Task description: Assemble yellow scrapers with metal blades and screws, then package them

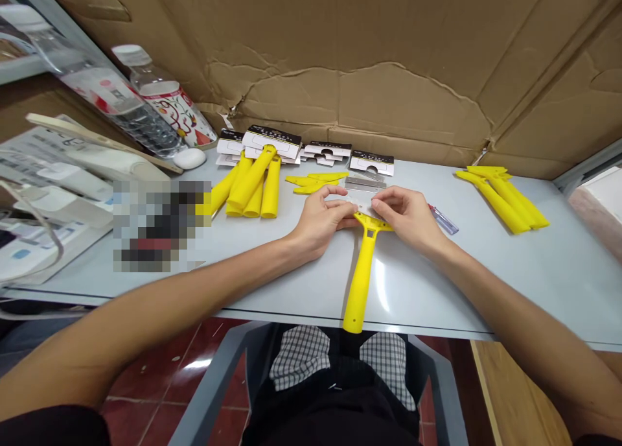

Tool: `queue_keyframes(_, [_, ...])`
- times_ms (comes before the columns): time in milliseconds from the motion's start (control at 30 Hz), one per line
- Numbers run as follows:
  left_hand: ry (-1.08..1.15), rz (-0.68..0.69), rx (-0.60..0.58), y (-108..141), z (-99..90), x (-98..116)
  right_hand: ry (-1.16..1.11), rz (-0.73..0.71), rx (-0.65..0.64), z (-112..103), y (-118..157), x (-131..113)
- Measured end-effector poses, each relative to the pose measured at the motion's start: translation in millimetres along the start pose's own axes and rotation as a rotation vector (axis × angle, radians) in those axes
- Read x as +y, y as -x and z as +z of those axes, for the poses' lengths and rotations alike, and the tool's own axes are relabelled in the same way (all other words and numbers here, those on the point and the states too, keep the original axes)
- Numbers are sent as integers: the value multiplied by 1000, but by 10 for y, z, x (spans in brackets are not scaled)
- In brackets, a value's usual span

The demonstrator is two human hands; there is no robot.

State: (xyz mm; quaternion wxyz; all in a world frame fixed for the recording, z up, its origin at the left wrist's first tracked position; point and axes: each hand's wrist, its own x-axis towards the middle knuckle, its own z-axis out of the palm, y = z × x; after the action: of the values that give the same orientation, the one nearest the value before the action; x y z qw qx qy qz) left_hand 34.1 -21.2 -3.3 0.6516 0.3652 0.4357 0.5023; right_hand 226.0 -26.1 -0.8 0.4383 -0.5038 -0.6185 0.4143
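Observation:
A yellow scraper handle (361,281) lies on the table, its wide head away from me and its hollow end at the front edge. Across that head is a thin metal blade (363,207), partly hidden by my fingers. My left hand (323,222) is closed at the blade's left end, thumb and fingertips pinching by the head's left corner. At the right end, my right hand (408,216) pinches the blade between thumb and bent fingers. Just beyond lie more metal blades (364,183) and several yellow flat pieces (315,181).
Yellow handles (253,190) are piled at the left, against black-and-white cards (272,141). More yellow handles (510,199) lie at the right. A small clear-and-red tool (444,219) sits by my right wrist. Bottles (170,102) stand at the back left, before a cardboard wall (364,57).

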Motion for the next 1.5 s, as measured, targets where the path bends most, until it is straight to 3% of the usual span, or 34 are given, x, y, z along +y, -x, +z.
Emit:
queue_keyframes(267, [77,52,58,-97,-102,86,-188,247,-163,-361,-77,-31])
queue_keyframes(533, [88,49,80,-68,-81,126,-237,267,-232,-322,-53,-4])
queue_keyframes(833, [70,33,58,-64,-100,77,-244,299,-203,-300,-60,59])
queue_keyframes(1100, [38,32,70,-79,-110,45,-330,421,-142,-197,-31,-26])
queue_keyframes(1300, [-48,-124,-16,-127,-135,127,-304,365,-55,-194,-36,18])
queue_keyframes(1500, [-64,-134,28,-111,-102,159,-319,297,-49,-217,-23,27])
